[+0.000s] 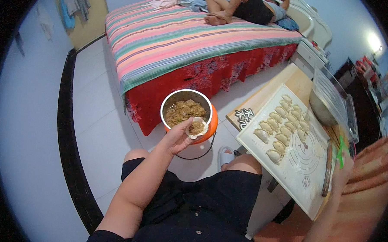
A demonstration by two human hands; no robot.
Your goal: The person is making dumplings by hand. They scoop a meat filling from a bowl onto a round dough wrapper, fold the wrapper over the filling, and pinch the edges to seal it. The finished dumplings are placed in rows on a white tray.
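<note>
My left hand (179,137) is closed on the edge of a round dumpling wrapper (205,129) with a heap of minced filling (196,128) on it. It is over the near rim of a metal pot (165,103), which holds more of the brown filling. Far to the right, my right hand (343,170) grips a green plastic tool (341,152) whose exact kind I cannot make out. Beside that hand lies a rolling pin (328,168) along the right side of a white dough mat (298,186). Rows of folded dumplings (282,138) lie on the mat.
The pot rests on an orange round base (213,122) with a wire handle. A wooden table (287,77) carries the mat, with a bowl (322,111) and clear lid (334,86) behind. A person (255,10) lies on the striped bed (171,42) ahead.
</note>
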